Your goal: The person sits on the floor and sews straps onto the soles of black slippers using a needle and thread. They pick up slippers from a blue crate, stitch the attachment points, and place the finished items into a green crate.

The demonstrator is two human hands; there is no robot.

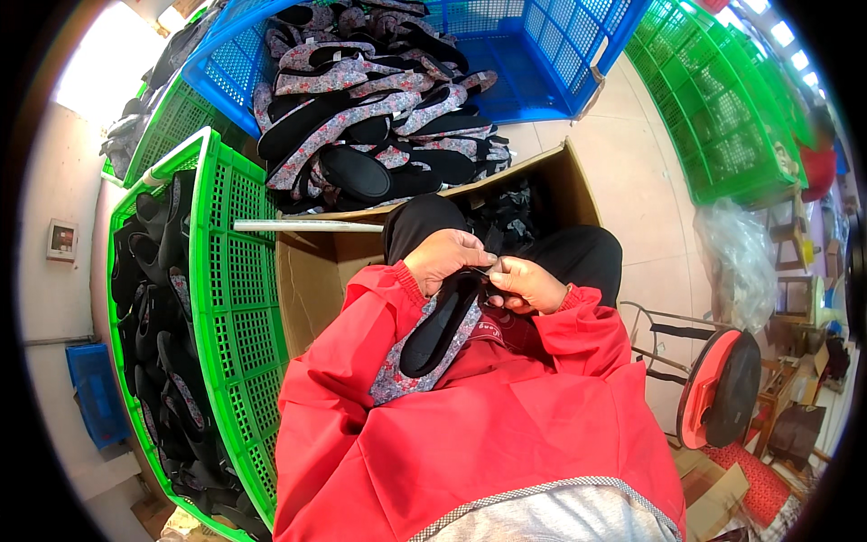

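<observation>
A floral fabric shoe [388,378] with a black inside lies tilted across my lap, its opening facing up. My left hand [442,259] is closed at the shoe's far end, thumb and fingers pinched together. Against it, fingertip to fingertip, my right hand [528,284] pinches a small piece there. That piece is mostly hidden by the fingers, and I cannot tell whether it is a strap or a thread. Just beyond my hands stands an open cardboard box [312,287] with dark items [506,212] inside.
Many floral shoes [361,108] are heaped in front of a blue crate [542,68] and partly inside it. A green crate [244,298] of black shoes [163,298] stands at left. A pale rod [307,226] crosses the box. To the right are a round-seated stool [709,388] and green crates [713,99].
</observation>
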